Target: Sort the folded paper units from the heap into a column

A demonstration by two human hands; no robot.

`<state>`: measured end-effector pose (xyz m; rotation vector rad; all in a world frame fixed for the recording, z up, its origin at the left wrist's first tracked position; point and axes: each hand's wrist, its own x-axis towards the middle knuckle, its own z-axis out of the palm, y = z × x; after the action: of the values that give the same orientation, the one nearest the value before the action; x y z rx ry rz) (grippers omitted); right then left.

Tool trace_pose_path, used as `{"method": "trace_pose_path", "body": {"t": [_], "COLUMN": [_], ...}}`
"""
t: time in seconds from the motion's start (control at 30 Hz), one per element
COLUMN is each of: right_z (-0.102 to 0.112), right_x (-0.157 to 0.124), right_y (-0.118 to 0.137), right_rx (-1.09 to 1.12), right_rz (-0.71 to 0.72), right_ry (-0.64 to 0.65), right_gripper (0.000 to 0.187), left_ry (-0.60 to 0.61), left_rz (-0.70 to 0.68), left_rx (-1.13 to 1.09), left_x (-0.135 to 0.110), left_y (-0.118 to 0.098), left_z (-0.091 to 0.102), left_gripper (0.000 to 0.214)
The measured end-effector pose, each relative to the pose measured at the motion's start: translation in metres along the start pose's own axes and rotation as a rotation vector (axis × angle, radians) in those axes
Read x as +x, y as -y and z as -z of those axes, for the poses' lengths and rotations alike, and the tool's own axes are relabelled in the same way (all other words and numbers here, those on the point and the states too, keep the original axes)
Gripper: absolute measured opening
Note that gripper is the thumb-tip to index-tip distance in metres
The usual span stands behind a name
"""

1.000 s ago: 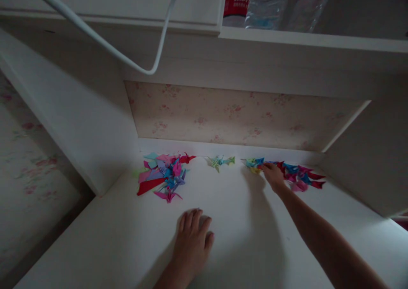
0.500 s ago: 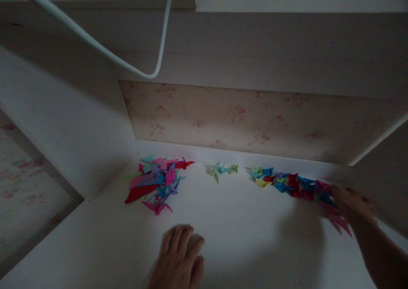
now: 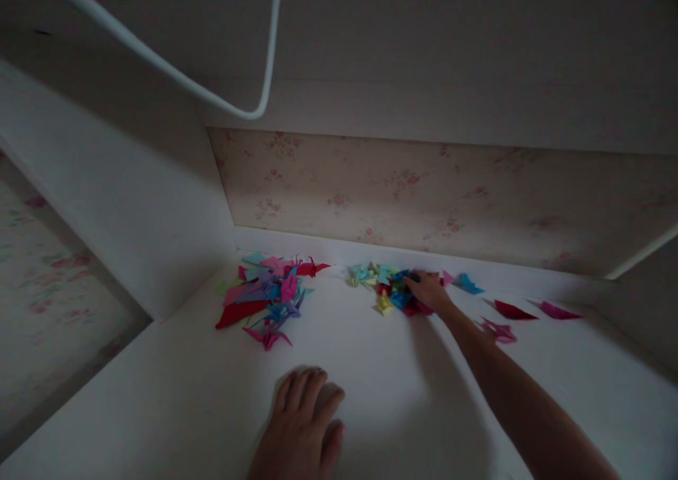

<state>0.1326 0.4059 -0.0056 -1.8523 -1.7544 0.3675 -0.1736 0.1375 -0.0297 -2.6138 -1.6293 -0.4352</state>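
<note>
Small folded paper cranes in many colours lie on a white desk top (image 3: 159, 395). My left hand (image 3: 304, 423) rests flat on the desk near me, fingers stretched out, holding nothing. My right hand (image 3: 428, 291) reaches far back and presses palm-down against a bunched middle heap of cranes (image 3: 384, 288); its fingers lie over them. A larger heap of cranes (image 3: 265, 296) sits at the back left, apart from both hands. Several loose cranes (image 3: 511, 312) lie scattered to the right of my right arm.
A floral-papered back wall (image 3: 424, 190) closes the desk recess, with white side panels (image 3: 121, 183) left and right. A white cable (image 3: 212, 99) loops down from above. A shelf edge runs overhead.
My right hand swept from the far right back to the left, pushing the row of cranes into a heap in the middle and leaving a few behind. My left hand stayed put.
</note>
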Motion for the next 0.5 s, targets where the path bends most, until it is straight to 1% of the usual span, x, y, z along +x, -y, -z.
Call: {"method": "trace_pose_path", "body": {"t": [0.1,0.17,0.23,0.27,0.3,0.33,0.37,0.4,0.43,0.5], "right_z": [-0.048,-0.071,-0.084,-0.085,-0.083,-0.077,-0.069,-0.057,-0.043,-0.007], "right_x": [-0.017,-0.030,-0.040,-0.043,-0.043,-0.041,-0.037,-0.031,-0.025,-0.015], "right_y": [0.076,0.127,0.167,0.180,0.188,0.190,0.186,0.176,0.161,0.117], "right_rx": [0.101,0.158,0.210,0.228,0.238,0.239,0.229,0.207,0.172,0.057], "right_rz": [0.122,0.238,0.373,0.426,0.462,0.478,0.471,0.442,0.395,0.244], "right_ry": [0.084,0.147,0.207,0.224,0.228,0.219,0.197,0.163,0.122,0.016], "right_gripper": [0.028,0.036,0.047,0.052,0.054,0.055,0.053,0.050,0.046,0.039], "left_ry": [0.013,0.017,0.010,0.002,-0.008,-0.018,-0.029,-0.039,-0.049,-0.056], "left_rz": [0.014,0.016,0.010,0.009,0.011,0.012,0.014,0.014,0.014,0.005], "left_rx": [-0.025,-0.038,-0.048,-0.052,-0.052,-0.051,-0.046,-0.042,-0.039,-0.035], "left_x": [0.000,0.000,0.001,0.001,0.001,0.001,0.001,0.000,0.000,0.000], "left_y": [0.000,0.000,-0.001,-0.001,-0.001,-0.001,-0.001,-0.001,-0.001,0.000], "left_z": [0.002,0.005,0.007,0.009,0.009,0.010,0.010,0.010,0.009,0.007], "left_gripper": [0.037,0.036,0.035,0.035,0.034,0.034,0.034,0.034,0.034,0.035]}}
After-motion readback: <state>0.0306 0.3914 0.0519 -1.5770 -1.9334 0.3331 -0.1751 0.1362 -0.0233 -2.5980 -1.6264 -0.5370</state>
